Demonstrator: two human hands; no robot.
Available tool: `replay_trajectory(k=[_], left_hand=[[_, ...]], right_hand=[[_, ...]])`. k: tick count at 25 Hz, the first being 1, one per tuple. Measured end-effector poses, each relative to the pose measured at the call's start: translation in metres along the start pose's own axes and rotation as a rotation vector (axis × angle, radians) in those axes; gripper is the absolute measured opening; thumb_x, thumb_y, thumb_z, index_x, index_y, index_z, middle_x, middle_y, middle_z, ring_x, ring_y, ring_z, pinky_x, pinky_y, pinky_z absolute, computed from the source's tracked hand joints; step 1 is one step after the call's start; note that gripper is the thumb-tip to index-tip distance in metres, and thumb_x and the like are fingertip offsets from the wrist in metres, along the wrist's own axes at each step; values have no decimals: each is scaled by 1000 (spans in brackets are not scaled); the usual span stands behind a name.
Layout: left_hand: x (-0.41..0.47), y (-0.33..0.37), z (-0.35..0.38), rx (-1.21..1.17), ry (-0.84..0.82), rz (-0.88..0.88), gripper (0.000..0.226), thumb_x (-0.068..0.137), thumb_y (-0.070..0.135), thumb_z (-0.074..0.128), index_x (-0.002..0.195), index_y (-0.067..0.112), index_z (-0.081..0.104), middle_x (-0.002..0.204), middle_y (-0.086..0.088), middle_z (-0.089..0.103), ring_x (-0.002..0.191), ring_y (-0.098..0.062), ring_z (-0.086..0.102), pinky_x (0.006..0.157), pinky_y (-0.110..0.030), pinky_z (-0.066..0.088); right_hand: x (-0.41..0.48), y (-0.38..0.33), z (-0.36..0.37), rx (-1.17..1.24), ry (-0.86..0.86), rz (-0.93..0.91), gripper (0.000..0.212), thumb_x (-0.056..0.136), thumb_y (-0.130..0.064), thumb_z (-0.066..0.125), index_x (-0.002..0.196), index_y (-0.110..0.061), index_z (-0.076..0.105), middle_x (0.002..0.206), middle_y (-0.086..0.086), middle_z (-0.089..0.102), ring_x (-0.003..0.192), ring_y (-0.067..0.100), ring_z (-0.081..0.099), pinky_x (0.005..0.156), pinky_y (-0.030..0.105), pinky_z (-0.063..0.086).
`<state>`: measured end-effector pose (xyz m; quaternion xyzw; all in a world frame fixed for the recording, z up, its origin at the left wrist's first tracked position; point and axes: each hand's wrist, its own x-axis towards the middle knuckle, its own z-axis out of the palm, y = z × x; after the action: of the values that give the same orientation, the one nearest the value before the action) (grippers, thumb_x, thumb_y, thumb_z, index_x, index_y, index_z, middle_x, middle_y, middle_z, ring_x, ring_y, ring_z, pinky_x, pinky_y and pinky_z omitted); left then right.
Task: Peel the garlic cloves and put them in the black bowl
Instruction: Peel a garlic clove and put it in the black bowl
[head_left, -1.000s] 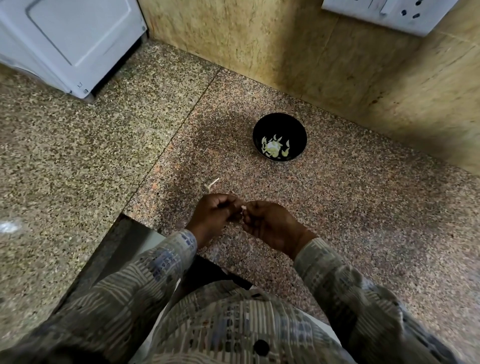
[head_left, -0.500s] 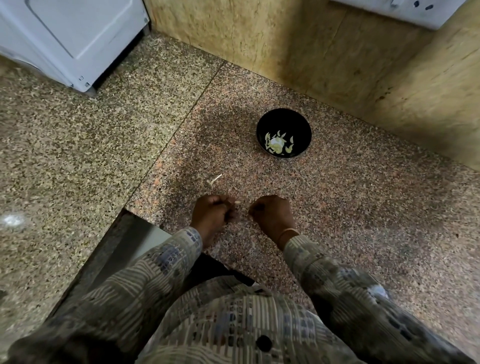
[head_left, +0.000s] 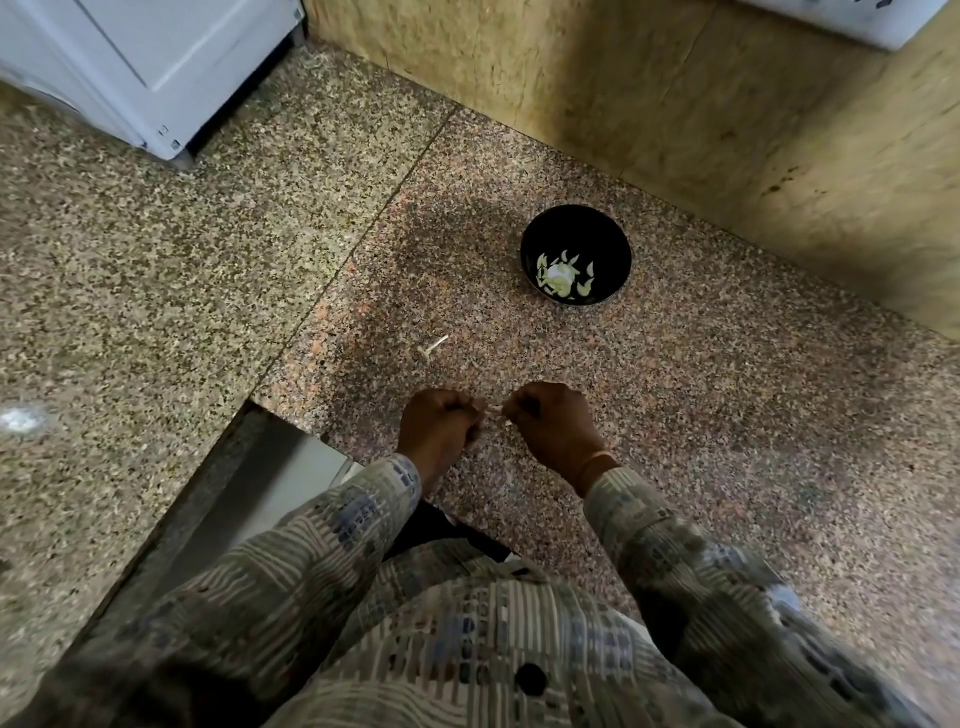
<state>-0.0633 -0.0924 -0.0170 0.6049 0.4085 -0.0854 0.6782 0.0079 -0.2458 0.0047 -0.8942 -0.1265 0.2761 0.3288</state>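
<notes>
A clove (head_left: 496, 410) sits between the left hand (head_left: 441, 431) and right hand (head_left: 550, 426); behind them on the counter (head_left: 727, 415) lie a stem (head_left: 434, 347), then the bowl (head_left: 576, 221).

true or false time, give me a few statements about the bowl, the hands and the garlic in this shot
1. The black bowl holds peeled garlic. True.
2. Both the left hand and the right hand pinch a garlic clove. True.
3. The bowl stands between the hands. False: it stands beyond them, near the wall.
4. No scraps lie about. False: a peel scrap lies on the counter ahead of the left hand.
</notes>
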Motion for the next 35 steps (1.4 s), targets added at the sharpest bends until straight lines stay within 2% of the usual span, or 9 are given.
replay_trajectory(k=[3,7,10,15,19,23,28,32,35], left_hand=[[3,1,-5,-72,25,-79,17,96,6,70,86,-7,74,72,-15,73,60,-22,63,58,-32,54],[5,-6,-18,-103,-17,-93,20,99,2,65,84,-10,70,74,-17,66,64,-25,58,54,-29,49],[2,-11,-23,-97,-21,-108,23,101,2,62,79,-4,67,79,-22,64,69,-26,58,54,-28,49],[-1,-16,-29,-119,-29,-122,19,100,2,62,83,-2,68,79,-17,65,68,-24,60,60,-34,52],[-3,-19,-31,-130,-34,-118,10,99,0,61,95,-7,67,82,-20,63,66,-25,61,58,-32,53],[-8,-22,-35,-143,-10,-112,17,100,0,62,83,1,61,76,-18,62,59,-23,60,51,-27,54],[-16,-31,-38,-195,-21,-106,9,99,6,66,94,1,61,80,-18,57,65,-23,55,57,-33,51],[-22,-28,-40,-273,25,-137,16,100,4,64,84,2,67,73,-14,64,58,-22,63,57,-35,55],[-33,-19,-46,-370,31,-141,16,102,5,62,86,3,67,74,-13,68,62,-22,66,69,-43,62]], right_hand=[[0,-1,-2,26,38,-20,9,95,-21,70,91,-15,75,86,1,73,79,18,67,74,32,55],[17,-1,-4,174,119,253,12,94,-17,68,85,-15,76,81,2,75,74,20,68,69,28,56],[42,4,-4,337,114,355,6,85,-20,74,83,-18,79,83,4,78,81,26,74,85,46,62],[21,-7,-4,-33,177,130,13,96,-18,68,100,-21,81,96,-5,77,84,13,70,87,27,56],[-6,12,17,-195,94,-82,18,96,-21,69,112,-20,77,104,4,69,93,20,66,87,37,57],[-7,26,30,-248,105,-136,18,94,-25,71,109,-19,77,101,4,65,91,18,62,85,36,55],[-15,23,41,-190,159,-12,12,95,-12,64,89,-14,75,94,0,64,85,18,63,70,22,45],[-15,15,50,-116,148,72,15,95,-23,60,86,-16,69,86,1,66,80,24,64,67,28,44],[-24,-9,56,378,134,145,18,95,-21,61,80,-15,68,78,5,71,76,29,67,70,38,57]])
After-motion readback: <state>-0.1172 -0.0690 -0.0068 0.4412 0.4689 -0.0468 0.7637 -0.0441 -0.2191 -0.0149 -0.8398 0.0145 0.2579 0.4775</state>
